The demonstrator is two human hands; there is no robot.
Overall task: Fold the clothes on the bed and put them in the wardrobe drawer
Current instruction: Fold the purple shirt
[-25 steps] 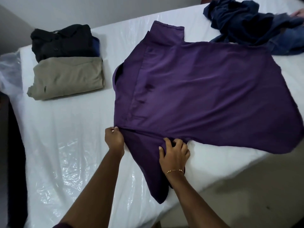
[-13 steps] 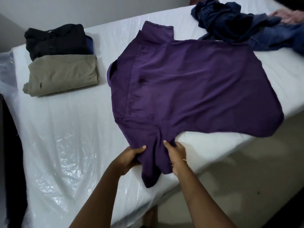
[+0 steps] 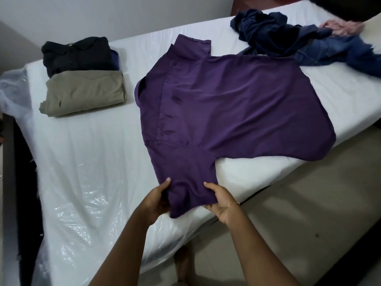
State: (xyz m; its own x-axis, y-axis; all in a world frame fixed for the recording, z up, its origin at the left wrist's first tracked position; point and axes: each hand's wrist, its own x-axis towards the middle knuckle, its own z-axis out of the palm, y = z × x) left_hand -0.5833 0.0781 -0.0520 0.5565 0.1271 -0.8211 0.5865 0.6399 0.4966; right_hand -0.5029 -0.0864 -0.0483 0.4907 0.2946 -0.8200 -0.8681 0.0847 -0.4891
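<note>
Toward the bed's [image 3: 86, 162] far left corner sit two garments already folded, a black shirt [image 3: 76, 54] behind an olive polo shirt [image 3: 84, 92], though none has reached the wardrobe drawer, which is out of view. Mid-bed the purple shirt [image 3: 237, 104] lies spread flat, its near sleeve hanging over the front edge, where the left hand [image 3: 157, 200] and right hand [image 3: 222, 201] each pinch a side of it, so this fold looks barely begun. At the far right corner a heap of navy and denim clothes [image 3: 288, 38] waits unfolded.
</note>
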